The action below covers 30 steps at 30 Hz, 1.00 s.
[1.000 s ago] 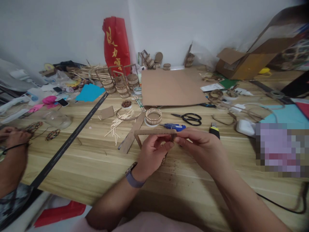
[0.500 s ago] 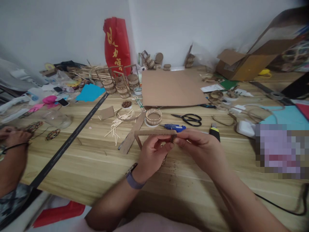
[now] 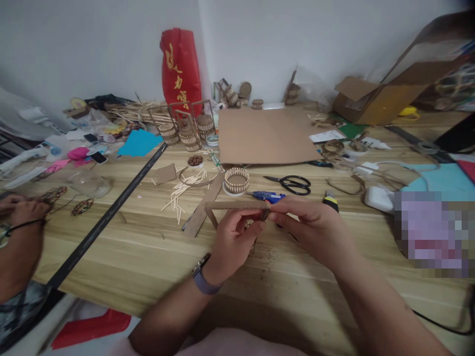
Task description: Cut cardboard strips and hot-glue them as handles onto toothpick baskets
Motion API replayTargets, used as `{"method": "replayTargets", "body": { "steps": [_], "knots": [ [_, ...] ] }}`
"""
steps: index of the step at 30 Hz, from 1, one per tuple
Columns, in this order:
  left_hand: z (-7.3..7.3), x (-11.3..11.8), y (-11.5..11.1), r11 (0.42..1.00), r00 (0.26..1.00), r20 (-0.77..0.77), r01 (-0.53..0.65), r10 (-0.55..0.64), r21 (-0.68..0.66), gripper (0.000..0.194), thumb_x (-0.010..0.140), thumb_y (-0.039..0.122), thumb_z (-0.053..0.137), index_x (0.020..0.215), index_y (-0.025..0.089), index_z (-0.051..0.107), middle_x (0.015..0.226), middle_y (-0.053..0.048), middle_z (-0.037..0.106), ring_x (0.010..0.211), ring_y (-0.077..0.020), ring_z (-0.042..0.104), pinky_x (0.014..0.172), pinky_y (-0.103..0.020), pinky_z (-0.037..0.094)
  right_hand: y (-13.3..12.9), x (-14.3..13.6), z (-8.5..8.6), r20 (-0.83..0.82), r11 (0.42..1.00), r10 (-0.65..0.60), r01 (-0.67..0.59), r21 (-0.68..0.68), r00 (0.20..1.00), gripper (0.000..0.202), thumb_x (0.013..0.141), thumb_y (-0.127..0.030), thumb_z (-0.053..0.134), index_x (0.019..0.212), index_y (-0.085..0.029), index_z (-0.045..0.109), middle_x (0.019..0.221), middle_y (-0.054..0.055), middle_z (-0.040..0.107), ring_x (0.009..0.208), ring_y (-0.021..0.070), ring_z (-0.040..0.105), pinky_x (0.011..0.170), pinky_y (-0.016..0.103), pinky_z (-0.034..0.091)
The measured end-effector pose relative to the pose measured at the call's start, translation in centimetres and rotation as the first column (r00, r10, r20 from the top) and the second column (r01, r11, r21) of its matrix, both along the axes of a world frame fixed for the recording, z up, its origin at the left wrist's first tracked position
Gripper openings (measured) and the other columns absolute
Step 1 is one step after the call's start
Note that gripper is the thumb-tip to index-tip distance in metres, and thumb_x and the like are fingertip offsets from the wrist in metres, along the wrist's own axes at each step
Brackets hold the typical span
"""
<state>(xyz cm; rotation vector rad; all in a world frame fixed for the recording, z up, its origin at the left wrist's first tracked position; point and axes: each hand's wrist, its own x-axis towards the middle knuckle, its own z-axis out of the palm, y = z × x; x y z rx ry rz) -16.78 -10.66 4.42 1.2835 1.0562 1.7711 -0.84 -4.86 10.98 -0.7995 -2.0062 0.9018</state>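
A cardboard basket handle (image 3: 232, 204), bent into a square-cornered frame, spans the space in front of me. My left hand (image 3: 239, 235) is closed round its right corner, thumb and fingers pinching the strip. Against that same corner press the thumb and forefinger of my right hand (image 3: 309, 222). What lies between those fingertips is mostly hidden. Beneath my left hand, part of a small stick-walled basket (image 3: 251, 243) shows, largely covered. Just beyond my hands are a blue glue gun (image 3: 269, 197) and a round stick-walled ring (image 3: 236, 180).
Black scissors (image 3: 291, 183), a yellow-black cutter (image 3: 330, 200) and loose sticks (image 3: 181, 190) lie around. A cardboard sheet (image 3: 267, 136) is behind, with finished baskets (image 3: 190, 134) left of it. Another person's hands (image 3: 24, 210) work at far left. Dark crumbs dot the wood.
Both hands keep their grip on the handle's corner, with only slight shifts of the right fingers. The view has moved a little.
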Motion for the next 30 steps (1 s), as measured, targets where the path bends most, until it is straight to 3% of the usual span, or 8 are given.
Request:
{"method": "replayTargets", "body": {
  "steps": [4, 9, 15, 18, 24, 27, 30],
  "knots": [
    [0.4, 0.0, -0.1, 1.000, 1.000, 0.007, 0.019, -0.019, -0.010, 0.019, 0.085, 0.030, 0.081, 0.100, 0.022, 0.073, 0.096, -0.002, 0.076, 0.090, -0.0160, 0.071, 0.086, -0.030, 0.058, 0.4, 0.3, -0.1, 0.020, 0.999, 0.032, -0.032, 0.039, 0.999, 0.018, 0.089, -0.028, 0.065, 0.089, -0.027, 0.083, 0.078, 0.002, 0.078, 0.069, 0.0166, 0.070, 0.066, 0.028, 0.055],
    [1.0, -0.1, -0.3, 0.999, 0.999, 0.013, 0.041, -0.041, -0.031, 0.020, 0.085, 0.034, 0.081, 0.098, 0.021, 0.070, 0.094, -0.002, 0.076, 0.088, -0.0166, 0.071, 0.084, -0.031, 0.058, 0.8, 0.8, 0.2, 0.011, 0.998, -0.068, 0.067, 0.014, 0.998, 0.021, 0.091, -0.038, 0.066, 0.097, -0.028, 0.083, 0.091, 0.005, 0.081, 0.080, 0.0214, 0.073, 0.077, 0.036, 0.058],
    [1.5, 0.0, -0.5, 0.995, 0.994, 0.043, 0.103, -0.102, -0.002, 0.024, 0.085, 0.039, 0.081, 0.098, 0.022, 0.071, 0.094, -0.003, 0.075, 0.088, -0.0169, 0.071, 0.082, -0.031, 0.059, 0.5, 0.4, 0.6, -0.115, 0.989, 0.121, -0.130, -0.074, 0.986, 0.027, 0.090, -0.051, 0.071, 0.093, -0.028, 0.084, 0.084, 0.005, 0.078, 0.076, 0.0196, 0.071, 0.071, 0.032, 0.058],
    [1.7, 0.0, -0.6, 0.993, 0.993, 0.017, 0.116, -0.116, 0.018, 0.020, 0.088, 0.037, 0.079, 0.098, 0.022, 0.070, 0.095, -0.003, 0.073, 0.087, -0.0158, 0.070, 0.078, -0.028, 0.058, 0.3, 0.1, 0.6, -0.176, 0.982, 0.126, -0.147, -0.117, 0.976, 0.024, 0.087, -0.050, 0.075, 0.093, -0.028, 0.083, 0.083, 0.004, 0.077, 0.076, 0.0188, 0.071, 0.069, 0.031, 0.057],
    [1.9, -0.4, -0.7, 0.991, 0.988, -0.091, 0.129, -0.125, 0.036, 0.008, 0.093, 0.027, 0.073, 0.100, 0.023, 0.071, 0.099, -0.004, 0.072, 0.094, -0.0173, 0.068, 0.083, -0.028, 0.056, 0.3, 0.4, 0.3, -0.132, 0.990, 0.102, -0.114, -0.086, 0.986, 0.013, 0.085, -0.036, 0.077, 0.094, -0.027, 0.082, 0.079, 0.002, 0.075, 0.072, 0.0173, 0.068, 0.067, 0.030, 0.054],
    [2.3, -0.5, -1.1, 0.995, 0.970, -0.238, 0.072, -0.053, 0.070, 0.008, 0.095, 0.022, 0.069, 0.102, 0.023, 0.072, 0.102, -0.005, 0.073, 0.097, -0.0191, 0.069, 0.087, -0.030, 0.056, 0.2, 0.6, 0.4, -0.101, 0.989, 0.105, -0.115, -0.097, 0.989, 0.014, 0.085, -0.034, 0.077, 0.095, -0.027, 0.082, 0.080, 0.003, 0.076, 0.072, 0.0176, 0.068, 0.066, 0.030, 0.054],
    [3.0, -0.3, -1.7, 0.991, 0.898, -0.434, -0.012, 0.070, 0.135, 0.012, 0.096, 0.017, 0.064, 0.104, 0.022, 0.071, 0.102, -0.006, 0.075, 0.096, -0.0189, 0.070, 0.085, -0.029, 0.056, 0.1, 0.6, 0.8, -0.087, 0.988, 0.127, -0.135, -0.080, 0.988, 0.011, 0.086, -0.034, 0.076, 0.091, -0.026, 0.082, 0.077, 0.002, 0.075, 0.069, 0.0168, 0.067, 0.064, 0.029, 0.053]
  ]
}}
